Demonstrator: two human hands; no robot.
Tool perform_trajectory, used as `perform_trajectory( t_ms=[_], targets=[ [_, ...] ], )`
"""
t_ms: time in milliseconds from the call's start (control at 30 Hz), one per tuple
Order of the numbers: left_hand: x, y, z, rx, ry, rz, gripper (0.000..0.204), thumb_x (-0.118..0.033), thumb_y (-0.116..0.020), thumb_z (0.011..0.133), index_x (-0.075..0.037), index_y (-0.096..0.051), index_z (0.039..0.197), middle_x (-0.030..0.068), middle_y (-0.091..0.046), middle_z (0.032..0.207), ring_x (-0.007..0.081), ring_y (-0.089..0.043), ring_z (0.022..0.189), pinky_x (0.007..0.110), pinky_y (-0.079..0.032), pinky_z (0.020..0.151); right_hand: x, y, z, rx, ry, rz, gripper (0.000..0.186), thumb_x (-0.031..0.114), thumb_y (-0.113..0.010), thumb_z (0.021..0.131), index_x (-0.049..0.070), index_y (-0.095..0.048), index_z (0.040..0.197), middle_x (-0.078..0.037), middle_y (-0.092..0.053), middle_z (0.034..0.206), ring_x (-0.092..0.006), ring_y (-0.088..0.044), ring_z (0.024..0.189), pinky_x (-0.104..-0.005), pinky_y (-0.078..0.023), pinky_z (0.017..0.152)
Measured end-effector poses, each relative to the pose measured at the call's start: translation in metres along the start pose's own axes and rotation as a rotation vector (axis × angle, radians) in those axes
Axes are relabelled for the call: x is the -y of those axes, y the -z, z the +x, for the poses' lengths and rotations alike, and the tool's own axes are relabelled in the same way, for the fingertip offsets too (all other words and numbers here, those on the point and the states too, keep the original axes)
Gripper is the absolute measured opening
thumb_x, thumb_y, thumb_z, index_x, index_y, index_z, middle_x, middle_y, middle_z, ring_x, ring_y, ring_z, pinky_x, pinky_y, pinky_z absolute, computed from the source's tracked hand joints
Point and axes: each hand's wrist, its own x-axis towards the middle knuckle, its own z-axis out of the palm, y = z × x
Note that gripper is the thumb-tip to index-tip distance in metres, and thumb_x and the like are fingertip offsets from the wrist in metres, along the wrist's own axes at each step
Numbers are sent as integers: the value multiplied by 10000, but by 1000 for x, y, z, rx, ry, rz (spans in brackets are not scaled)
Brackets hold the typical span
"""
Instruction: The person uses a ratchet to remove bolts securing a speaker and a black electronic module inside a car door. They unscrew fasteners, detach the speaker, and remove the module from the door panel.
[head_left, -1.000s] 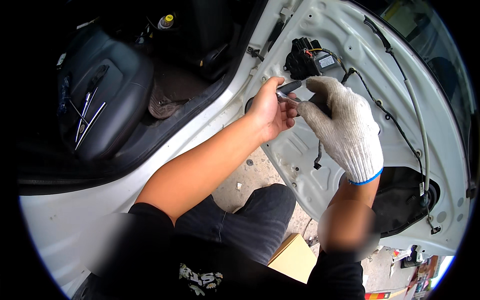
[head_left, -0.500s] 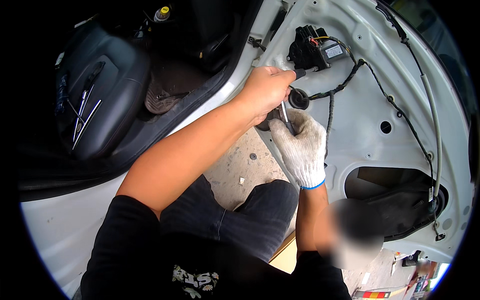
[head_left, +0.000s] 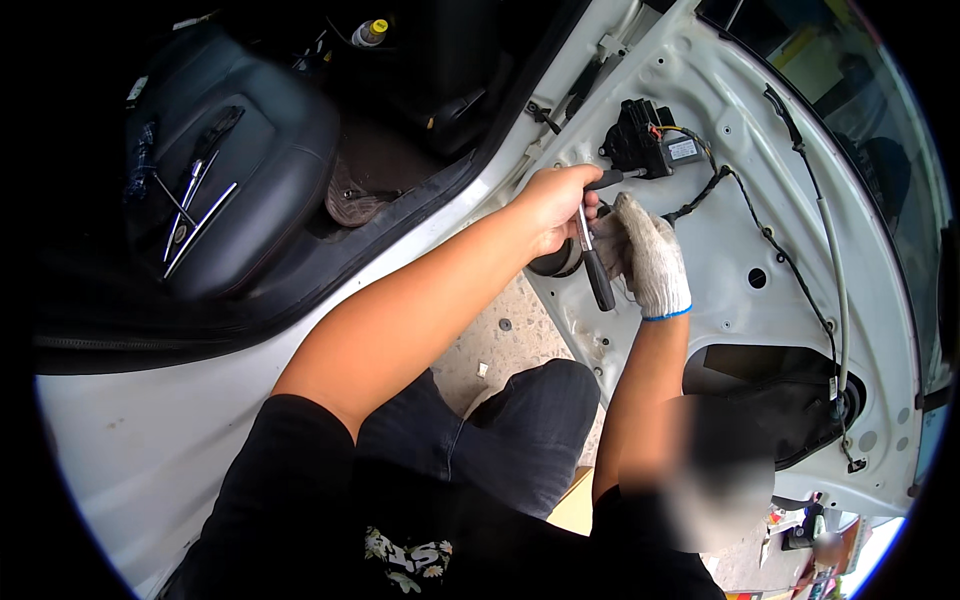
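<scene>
1. Left hand [head_left: 560,212]: bare, fingers curled and gripping a slim metal-shafted tool with a black handle [head_left: 599,282]; the handle points down toward the wearer, just beside the gloved fingers.
2. Black cylindrical grip with a short metal shaft [head_left: 606,180]: projects from the left hand's thumb side, tip near the black plastic and grey metal motor unit [head_left: 640,140].
3. Right hand [head_left: 655,265]: in a white knit glove with blue cuff, fingers bent; whether it grips anything cannot be told.
4. Clearance: open panel surface lies right of the glove on the white metal door [head_left: 710,275], up to the black wiring harness [head_left: 768,236].
5. Edges: the dark, wide door cutout [head_left: 740,368] lies below right; the white painted sill [head_left: 468,195] borders the left forearm.
</scene>
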Motion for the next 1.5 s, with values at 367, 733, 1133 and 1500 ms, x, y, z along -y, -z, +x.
perform_trajectory(
  t_ms=[367,733,1133,1500],
  targets=[
    [-12,55,-17,-82,-167,392,353,-184,-618,927,-6,-514,1214,-61,-410,651,23,-328,530,208,-268,466,-53,-74,92,-68,158,756,325,246,-507,971,-7,-578,1162,-83,-633,811,-133,-575,585,-258,-471,499],
    [2,62,3,-129,-293,512,324,-151,-609,935,17,-533,1202,-72,-407,612,9,-306,496,202,-235,449,-63,-68,100,36,146,823,350,214,-515,962,-63,-545,1173,-144,-643,875,-180,-597,641,-306,-494,584],
    [-19,60,10,-101,-773,1453,376,-238,-645,903,20,-594,1170,126,-694,911,199,-672,762,322,-512,698,-71,-73,92,53,-20,753,519,461,-417,989,-5,-573,1156,-135,-653,992,-213,-638,829,-331,-532,683],
    [-30,44,7,-85,27,-36,228,-246,-571,950,-39,-480,926,-14,-435,672,32,-353,475,183,-281,390,-3,-51,-13,182,163,-565,367,294,-656,796,-16,-651,993,-173,-648,735,-294,-649,720,-391,-497,681]
  ],
)
